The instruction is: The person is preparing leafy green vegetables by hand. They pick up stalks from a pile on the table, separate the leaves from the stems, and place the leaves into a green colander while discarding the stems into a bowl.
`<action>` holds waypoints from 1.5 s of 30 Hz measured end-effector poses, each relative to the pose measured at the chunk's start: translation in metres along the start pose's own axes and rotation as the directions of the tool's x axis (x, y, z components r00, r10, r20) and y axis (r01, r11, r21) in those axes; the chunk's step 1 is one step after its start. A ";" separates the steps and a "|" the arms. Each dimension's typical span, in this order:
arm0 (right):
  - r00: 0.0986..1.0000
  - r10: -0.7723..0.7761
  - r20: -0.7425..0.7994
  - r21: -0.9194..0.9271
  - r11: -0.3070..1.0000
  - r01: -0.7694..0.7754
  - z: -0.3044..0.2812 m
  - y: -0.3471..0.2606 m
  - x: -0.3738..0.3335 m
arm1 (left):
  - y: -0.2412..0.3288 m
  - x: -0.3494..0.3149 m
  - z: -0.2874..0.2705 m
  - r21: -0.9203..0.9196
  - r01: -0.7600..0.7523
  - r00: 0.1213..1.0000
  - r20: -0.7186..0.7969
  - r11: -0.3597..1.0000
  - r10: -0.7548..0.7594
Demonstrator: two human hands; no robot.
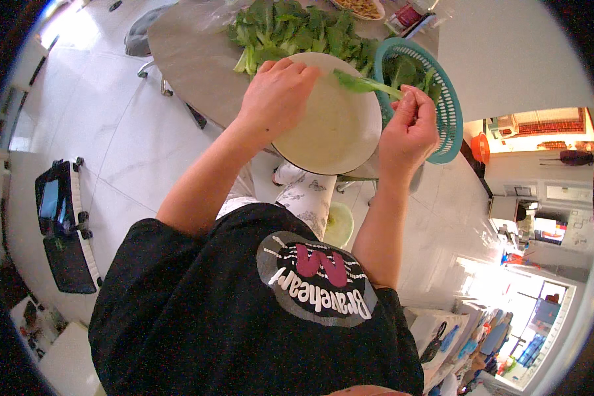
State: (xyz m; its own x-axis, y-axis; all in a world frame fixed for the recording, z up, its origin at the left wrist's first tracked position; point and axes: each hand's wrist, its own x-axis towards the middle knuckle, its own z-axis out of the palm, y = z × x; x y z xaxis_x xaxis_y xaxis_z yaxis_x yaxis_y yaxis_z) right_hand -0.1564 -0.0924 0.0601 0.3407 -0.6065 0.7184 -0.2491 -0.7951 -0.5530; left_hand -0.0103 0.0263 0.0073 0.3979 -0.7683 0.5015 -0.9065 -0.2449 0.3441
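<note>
1 bright-green leaf (352,82) has a slender, pale stalk (383,88).

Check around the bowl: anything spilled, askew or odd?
No spill or damage stands out. The white bowl seems to jut past the near edge of the table, which looks slightly precarious, though the fisheye angle may exaggerate it.

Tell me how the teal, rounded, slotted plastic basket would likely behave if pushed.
The teal, rounded, slotted plastic basket is probably light for its size, given its many openings. With so many slots, it may flex slightly. The green leaves inside could shift, since nothing visible binds them.
</note>
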 end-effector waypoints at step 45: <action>0.736 -0.214 0.642 0.112 0.976 0.186 0.038 0.006 0.006 | -0.010 0.012 -0.009 -0.415 -0.070 0.996 0.017 0.907 0.084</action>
State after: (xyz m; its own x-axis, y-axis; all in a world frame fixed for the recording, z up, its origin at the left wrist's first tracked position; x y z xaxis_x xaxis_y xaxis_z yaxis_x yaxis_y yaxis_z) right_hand -0.1218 -0.0998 0.0452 0.8863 -0.2704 0.3761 -0.0785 -0.8879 -0.4534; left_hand 0.0044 0.0247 0.0169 0.3175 -0.7961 0.5153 -0.7912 0.0771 0.6066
